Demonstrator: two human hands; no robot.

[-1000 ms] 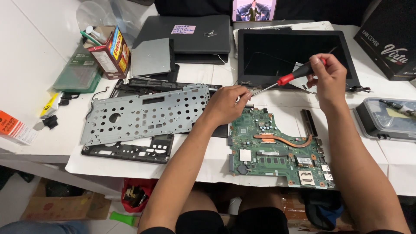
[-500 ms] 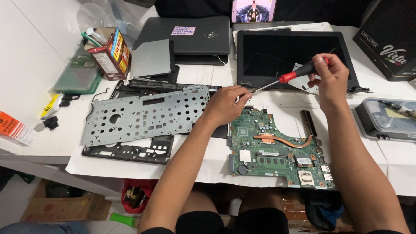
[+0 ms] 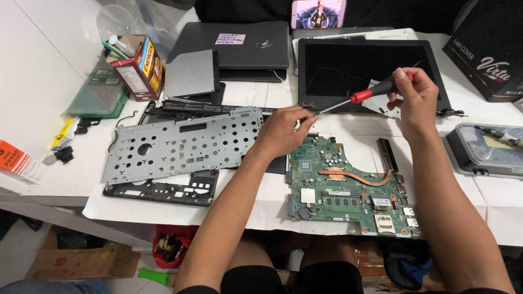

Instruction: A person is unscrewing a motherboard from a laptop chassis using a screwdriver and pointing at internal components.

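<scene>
My right hand [image 3: 415, 98] grips a screwdriver [image 3: 364, 95] with a red and black handle, its shaft slanting down to the left. My left hand [image 3: 284, 128] pinches the screwdriver's tip just above the top edge of a green laptop motherboard [image 3: 348, 188] with a copper heat pipe. Left of that hand lies a perforated grey metal keyboard plate [image 3: 180, 144] on a black laptop frame [image 3: 163, 190]. A detached laptop screen [image 3: 365, 68] lies flat behind the motherboard.
A closed dark laptop [image 3: 239, 46] and a silver optical drive [image 3: 192, 73] lie at the back. A red carton [image 3: 139, 65] and green case [image 3: 101, 92] sit far left. A black box [image 3: 490, 49] and plastic tray [image 3: 485, 149] are at right. A phone [image 3: 317, 12] stands at the back.
Both hands stay on the screwdriver; it has shifted only slightly, its handle a little higher over the screen.
</scene>
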